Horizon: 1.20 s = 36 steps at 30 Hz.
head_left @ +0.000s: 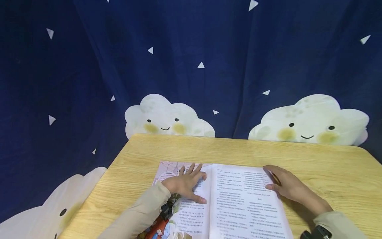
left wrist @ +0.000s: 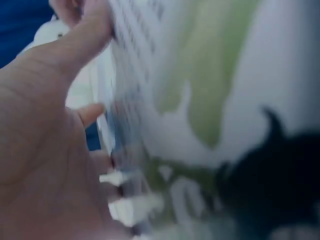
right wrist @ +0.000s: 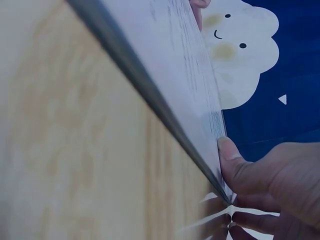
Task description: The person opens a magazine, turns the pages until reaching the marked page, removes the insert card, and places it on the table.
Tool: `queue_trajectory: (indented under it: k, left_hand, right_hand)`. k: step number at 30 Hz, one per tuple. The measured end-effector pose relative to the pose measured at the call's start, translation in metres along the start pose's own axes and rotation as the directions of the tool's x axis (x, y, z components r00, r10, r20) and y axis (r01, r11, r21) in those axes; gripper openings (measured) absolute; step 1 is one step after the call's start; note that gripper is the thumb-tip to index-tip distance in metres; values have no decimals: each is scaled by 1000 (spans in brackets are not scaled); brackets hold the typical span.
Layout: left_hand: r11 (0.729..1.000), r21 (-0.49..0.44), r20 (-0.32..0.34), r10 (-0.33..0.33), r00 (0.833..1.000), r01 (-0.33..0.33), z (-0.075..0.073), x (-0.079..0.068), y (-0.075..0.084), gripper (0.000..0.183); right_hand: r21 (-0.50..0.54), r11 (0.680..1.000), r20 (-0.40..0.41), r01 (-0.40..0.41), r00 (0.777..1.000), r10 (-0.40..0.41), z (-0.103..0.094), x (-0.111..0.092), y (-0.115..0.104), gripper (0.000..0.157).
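Note:
An open magazine (head_left: 247, 202) with printed text lies on the wooden table, its left page partly coloured with pictures. My left hand (head_left: 186, 184) rests on that left page, fingers spread and thumb toward the spine. In the left wrist view the page (left wrist: 175, 75) is close and blurred beside the left palm (left wrist: 40, 135). At the magazine's right edge, my right hand (head_left: 290, 186) holds the upper corner. The right wrist view shows its thumb (right wrist: 232, 155) on the page side and the other fingers at the cover's edge, the underside partly hidden.
The light wooden table (head_left: 334, 176) extends beyond the magazine on both sides and behind it. A dark blue curtain (head_left: 179, 76) with white triangles and smiling clouds hangs behind the table. Dark wrist devices (head_left: 316, 232) sit at the cuffs of the pale sleeves.

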State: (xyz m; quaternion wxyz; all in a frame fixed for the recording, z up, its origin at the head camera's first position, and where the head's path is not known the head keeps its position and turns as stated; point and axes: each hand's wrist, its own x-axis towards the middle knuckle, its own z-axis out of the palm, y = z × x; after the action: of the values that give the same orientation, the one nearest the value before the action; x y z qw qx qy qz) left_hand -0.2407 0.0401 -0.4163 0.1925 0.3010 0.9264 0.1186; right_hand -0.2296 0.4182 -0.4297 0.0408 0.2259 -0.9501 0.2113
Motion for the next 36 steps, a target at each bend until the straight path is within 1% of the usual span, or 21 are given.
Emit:
queue_trajectory:
  k: [2,4,8,10,13,15,20,23,28,33,36]
  left_hand:
    - [1000,25,10,-5,1000,5,1,-1,3,69]
    - [999,30,14,-14,1000,14,2,-1,5,70]
    - [999,40,8,-37,999,36,-1,-1,9,66]
    - [998,44,-11,-41,999,41,-3,1,12,64]
    - [998,46,-49,-28,998,30,-6,8,18,66]
    - [999,51,-66,-8,998,11,-6,14,23,73]
    - [997,57,-72,53,996,-49,-5,31,38,94]
    - [997,46,-70,71,995,-68,-5,40,46,104]
    - [998,22,-58,55,997,-54,-3,49,52,111]
    - [999,22,-67,36,997,-34,-3,51,54,113]
    - [999,19,-75,36,996,-35,-3,52,54,112]
  right_hand:
    - [-18,1000,4,-6,1000,6,0,1,0,62]
    - [-22,1000,14,-17,1000,17,0,1,1,63]
    - [-17,999,31,-34,999,35,0,1,0,64]
    - [-25,999,26,-28,999,29,0,1,-1,64]
    - [-62,998,20,-20,1000,21,-1,1,-4,66]
    - [-99,995,19,-9,1000,11,-1,2,-5,68]
    - [-171,985,27,26,999,-22,-3,6,-6,71]
    - [-181,983,36,16,999,-10,-4,8,-6,70]
    - [-171,985,42,-6,999,14,-3,8,-7,70]
    - [-183,982,59,-46,997,58,-2,8,-7,73]
    - [-181,982,62,-49,996,62,-3,8,-7,73]
